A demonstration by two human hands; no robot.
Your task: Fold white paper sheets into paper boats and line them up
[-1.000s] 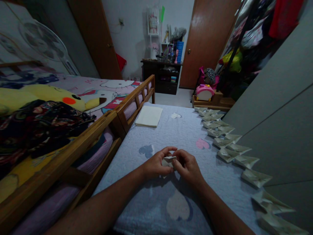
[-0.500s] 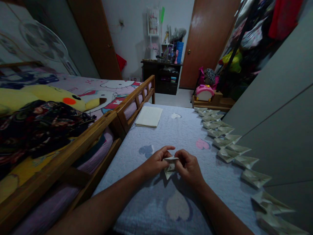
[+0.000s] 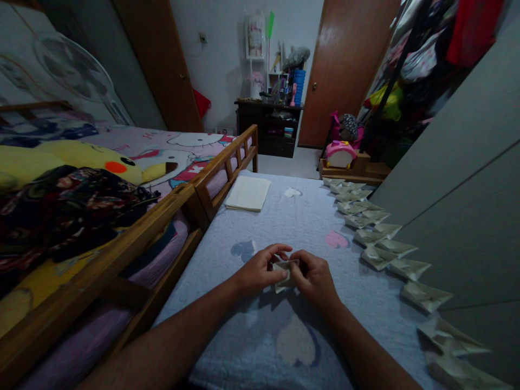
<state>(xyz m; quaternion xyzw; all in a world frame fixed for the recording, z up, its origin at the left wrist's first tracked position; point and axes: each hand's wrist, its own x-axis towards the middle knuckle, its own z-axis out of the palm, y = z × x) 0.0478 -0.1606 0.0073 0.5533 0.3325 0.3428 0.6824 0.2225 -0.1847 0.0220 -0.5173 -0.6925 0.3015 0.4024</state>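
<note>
A small piece of folded off-white paper [image 3: 286,276] is held between my two hands, just above the pale blue quilted bedcover. My left hand [image 3: 262,271] pinches its left side, the thumb lying across the front face. On the right side, the thumb and fingers of my right hand [image 3: 312,273] grip the paper's edge. Parts of the paper are hidden behind my fingers. Along the right edge of the bed stands a row of several folded paper boats [image 3: 377,256]. A stack of flat off-white paper sheets [image 3: 248,193] lies beyond my left hand.
A wooden bed rail [image 3: 179,200] runs along the left, with a yellow plush toy [image 3: 93,160] and dark patterned cloth [image 3: 69,211] behind it. A pale cabinet [image 3: 463,216] borders the right side. A dark low cabinet [image 3: 266,130] stands at the far wall.
The folded paper has tilted so that more of its front face shows, and my left thumb has moved onto that face. Both hands stay in nearly the same place.
</note>
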